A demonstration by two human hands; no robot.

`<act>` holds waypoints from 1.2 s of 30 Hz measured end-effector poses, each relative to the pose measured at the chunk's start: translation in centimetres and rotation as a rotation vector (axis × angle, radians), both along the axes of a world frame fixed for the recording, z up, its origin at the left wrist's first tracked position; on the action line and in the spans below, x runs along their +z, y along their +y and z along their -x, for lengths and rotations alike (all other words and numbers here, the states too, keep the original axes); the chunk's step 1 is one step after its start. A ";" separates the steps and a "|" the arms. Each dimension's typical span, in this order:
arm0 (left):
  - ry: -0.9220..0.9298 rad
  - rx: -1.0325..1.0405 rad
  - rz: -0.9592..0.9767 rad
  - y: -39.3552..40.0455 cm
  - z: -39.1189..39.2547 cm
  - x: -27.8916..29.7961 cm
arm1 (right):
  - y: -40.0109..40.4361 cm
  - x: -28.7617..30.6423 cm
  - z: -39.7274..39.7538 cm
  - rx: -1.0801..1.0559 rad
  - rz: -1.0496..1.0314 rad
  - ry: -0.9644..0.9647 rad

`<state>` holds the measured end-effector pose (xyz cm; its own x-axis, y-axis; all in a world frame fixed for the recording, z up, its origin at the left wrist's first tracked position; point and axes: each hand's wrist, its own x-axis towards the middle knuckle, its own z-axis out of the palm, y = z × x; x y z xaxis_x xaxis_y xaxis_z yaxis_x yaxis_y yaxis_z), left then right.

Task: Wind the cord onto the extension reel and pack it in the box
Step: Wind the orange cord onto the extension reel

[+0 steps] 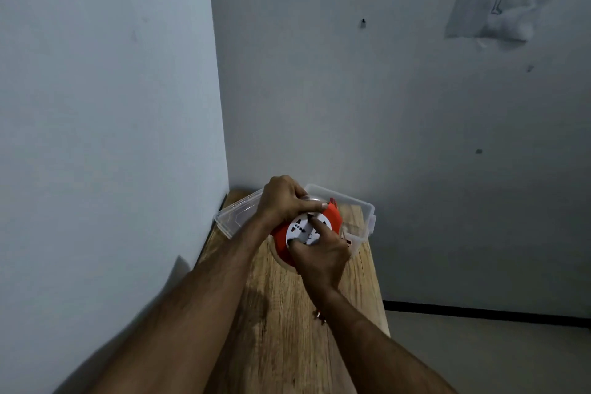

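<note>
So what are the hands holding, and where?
Both grip the reel: left hand on its far orange rim, right hand on the near edge.

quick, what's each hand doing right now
Left hand: fingers curled over the top of the extension reel, gripping it.
Right hand: gripping the reel's lower edge, one finger on its white socket face.

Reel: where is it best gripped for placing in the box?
By the orange rim, from opposite sides. The reel is a round disc with its white socket face tilted up, as the left hand and right hand hold it above the box.
</note>
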<state>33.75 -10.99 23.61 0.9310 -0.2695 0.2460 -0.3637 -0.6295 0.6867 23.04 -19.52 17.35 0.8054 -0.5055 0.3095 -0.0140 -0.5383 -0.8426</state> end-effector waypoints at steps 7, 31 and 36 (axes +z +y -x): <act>-0.055 0.020 0.013 -0.5 0.3 -0.6 | 2.4 2.7 -1.1 -0.349 -0.926 0.195; 0.060 -0.060 0.035 1.7 -0.4 0.1 | -6.5 2.4 -0.8 0.697 1.445 -0.109; 0.062 -0.074 0.006 1.9 0.0 0.3 | -5.7 2.6 -1.1 0.695 1.567 -0.055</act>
<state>33.73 -9.13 23.88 0.9221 -0.3366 0.1907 -0.3658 -0.5981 0.7131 24.17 -25.26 19.97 0.6983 0.6971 0.1629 0.5698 -0.6789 0.4631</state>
